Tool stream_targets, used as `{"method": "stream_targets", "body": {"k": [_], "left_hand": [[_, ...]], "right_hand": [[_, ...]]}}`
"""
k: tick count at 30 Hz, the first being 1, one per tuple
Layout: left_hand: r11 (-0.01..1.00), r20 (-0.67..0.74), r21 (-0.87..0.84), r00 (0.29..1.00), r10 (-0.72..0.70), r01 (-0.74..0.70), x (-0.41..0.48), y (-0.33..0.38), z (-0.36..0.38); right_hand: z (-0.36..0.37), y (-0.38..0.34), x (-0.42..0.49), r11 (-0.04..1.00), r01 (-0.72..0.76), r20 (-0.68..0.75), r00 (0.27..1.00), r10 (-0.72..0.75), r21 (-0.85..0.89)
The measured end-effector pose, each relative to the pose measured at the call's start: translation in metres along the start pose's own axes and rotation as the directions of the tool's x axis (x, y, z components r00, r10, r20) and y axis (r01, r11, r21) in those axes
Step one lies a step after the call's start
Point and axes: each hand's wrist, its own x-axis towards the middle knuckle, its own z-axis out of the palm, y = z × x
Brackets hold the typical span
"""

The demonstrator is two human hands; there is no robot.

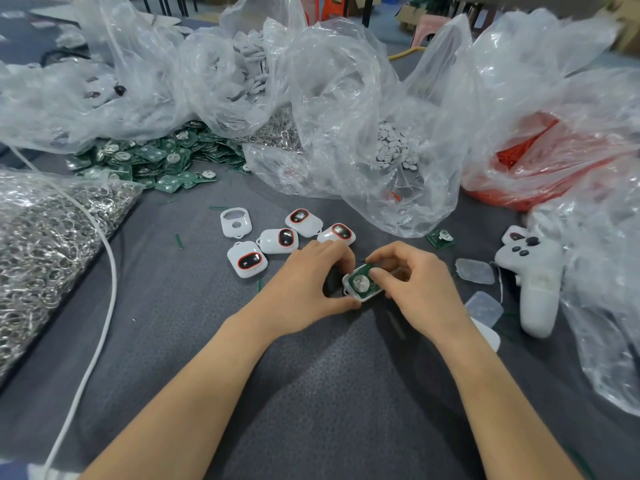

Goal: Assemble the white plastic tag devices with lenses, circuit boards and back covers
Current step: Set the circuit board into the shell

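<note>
A white tag shell [362, 285] lies open side up between my hands, with a green circuit board seated in it. My left hand [306, 284] grips the shell's left edge between thumb and fingers. My right hand [417, 284] holds its right side, and the thumb presses down on the board. Several white tags with dark red-ringed lenses [247, 259] lie face up just behind my left hand. An empty white shell [235, 222] sits beyond them. A heap of green circuit boards [152, 159] lies at the back left. One loose board [440, 238] is right of the tags.
Crumpled clear plastic bags [349, 109] of white parts crowd the back and right. A bag of red parts [526, 150] sits far right. A bag of metal rings [41, 244] lies at left beside a white cable [104, 306]. A white controller [535, 282] and clear covers [475, 270] lie right.
</note>
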Motion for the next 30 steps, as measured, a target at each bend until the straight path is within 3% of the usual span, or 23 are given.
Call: {"method": "stream_targets", "body": {"k": [10,30], "left_hand": [[1.000,0.009,0.016,1.000,0.021,-0.021,0.0008,-0.0003,0.0010],[0.998,0.015,-0.049,0.999,-0.034,0.035,-0.0020,0.0091,-0.0011]], "right_hand": [[0.0073,0.0008,-0.0011,0.997,0.057,-0.092,0.994,-0.061,-0.046],[0.0038,0.0063,0.0012,0.997,0.010,-0.044,0.999,-0.007,0.082]]}}
